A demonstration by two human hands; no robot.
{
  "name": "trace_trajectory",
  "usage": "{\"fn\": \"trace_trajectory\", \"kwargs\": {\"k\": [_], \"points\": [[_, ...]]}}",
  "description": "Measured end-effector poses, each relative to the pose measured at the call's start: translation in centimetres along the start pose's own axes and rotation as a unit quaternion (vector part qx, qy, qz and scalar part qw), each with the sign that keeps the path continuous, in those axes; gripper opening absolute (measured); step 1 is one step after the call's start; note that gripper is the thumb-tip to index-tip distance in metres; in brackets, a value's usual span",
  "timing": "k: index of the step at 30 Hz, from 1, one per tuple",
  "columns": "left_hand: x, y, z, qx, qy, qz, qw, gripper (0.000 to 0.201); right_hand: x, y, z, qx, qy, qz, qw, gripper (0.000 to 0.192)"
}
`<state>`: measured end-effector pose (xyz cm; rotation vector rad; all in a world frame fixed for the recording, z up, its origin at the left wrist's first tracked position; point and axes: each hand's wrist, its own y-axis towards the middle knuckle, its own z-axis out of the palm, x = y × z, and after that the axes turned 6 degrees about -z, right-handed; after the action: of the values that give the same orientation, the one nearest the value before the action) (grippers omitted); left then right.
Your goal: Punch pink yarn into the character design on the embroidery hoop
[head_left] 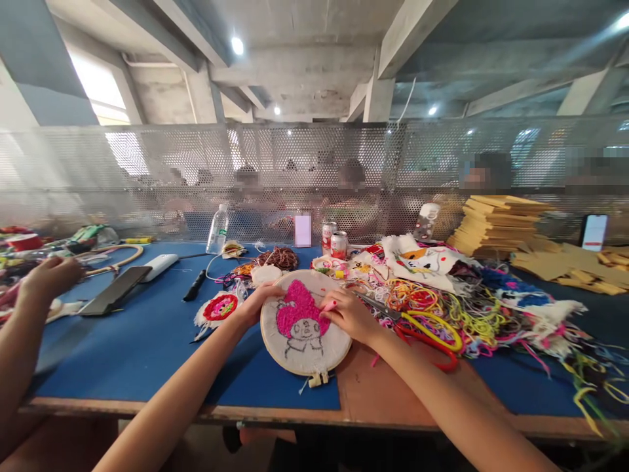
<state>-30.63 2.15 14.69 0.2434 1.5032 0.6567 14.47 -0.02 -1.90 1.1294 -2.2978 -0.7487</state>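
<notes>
Held up in front of me is a round embroidery hoop (307,331) with white cloth, its screw clamp at the bottom. The cloth carries a tufted bright pink hood (297,305) and a cartoon face and body drawn in dark lines. My left hand (259,303) grips the hoop's left rim. At the right edge of the pink area, my right hand (350,316) has its fingers pinched together against the cloth. A small pink piece shows at its fingertips, too little to name. Scissors (432,331) with yellow and red handles lie just beyond my right wrist.
Tangled yarn (413,295) and cloth pieces heap on the right. Two drink cans (339,245), a water bottle (217,229) and stacked yellow-brown packets (496,226) stand behind. Another person's hand (52,278) is at left, near a dark phone (115,292). A perforated metal screen borders the table's back.
</notes>
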Motion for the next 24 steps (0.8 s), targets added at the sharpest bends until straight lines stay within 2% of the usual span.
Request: {"fn": "trace_trajectory", "kwargs": {"k": [1,2,4,5,6,7,9,11,14,15,16,17,18,20,24], "points": [[-0.8,-0.9,1.7,-0.089,0.049,0.060,0.993,0.058,0.0,0.0,0.0,-0.005,-0.002,-0.002,1.000,0.005],[-1.4,-1.8,3.3,-0.186,0.086,0.118,0.972,0.062,0.0,0.0,0.1,-0.014,-0.005,-0.006,1.000,0.005],[-2.0,-3.4,6.1,-0.412,0.124,0.198,0.881,0.063,0.0,-0.1,0.0,-0.041,-0.010,-0.016,0.999,0.007],[-2.1,-4.1,7.1,-0.487,0.133,0.199,0.840,0.061,0.0,0.0,0.0,-0.056,-0.010,-0.021,0.998,0.009],[-1.9,-4.7,8.0,-0.490,0.123,0.187,0.842,0.055,0.1,0.0,-0.1,-0.069,-0.007,-0.025,0.997,0.011],[-1.6,-5.4,8.7,-0.469,0.112,0.143,0.864,0.050,0.1,0.0,-0.2,-0.081,-0.002,-0.027,0.996,0.013],[-0.5,-6.7,10.2,-0.369,0.123,-0.040,0.921,0.045,0.1,0.0,-0.4,-0.100,0.009,-0.027,0.995,0.014],[1.2,-8.1,12.4,-0.244,0.162,-0.227,0.929,0.038,0.1,0.0,-0.5,-0.115,0.014,-0.023,0.993,0.014],[4.4,-10.2,16.7,-0.126,0.150,-0.276,0.941,0.007,0.0,-0.1,-0.8,-0.128,0.015,-0.022,0.991,0.016],[5.4,-10.7,18.0,-0.005,0.115,-0.295,0.948,0.006,-0.1,-0.1,-0.8,-0.131,0.016,-0.024,0.991,0.017],[6.4,-11.1,19.2,0.120,0.073,-0.313,0.939,0.008,-0.1,-0.2,-0.8,-0.133,0.019,-0.025,0.991,0.017],[7.3,-11.3,20.0,0.221,0.041,-0.332,0.916,0.010,-0.1,-0.3,-0.9,-0.134,0.020,-0.025,0.990,0.018],[8.1,-11.4,20.5,0.280,0.017,-0.338,0.899,0.010,-0.2,-0.3,-0.9,-0.135,0.022,-0.025,0.990,0.018],[9.1,-11.3,20.7,0.333,-0.016,-0.340,0.879,0.011,-0.3,-0.4,-0.8,-0.136,0.020,-0.024,0.990,0.019],[10.0,-11.0,19.9,0.343,-0.039,-0.337,0.876,0.015,-0.3,-0.4,-0.9,-0.136,0.021,-0.030,0.990,0.018]]}}
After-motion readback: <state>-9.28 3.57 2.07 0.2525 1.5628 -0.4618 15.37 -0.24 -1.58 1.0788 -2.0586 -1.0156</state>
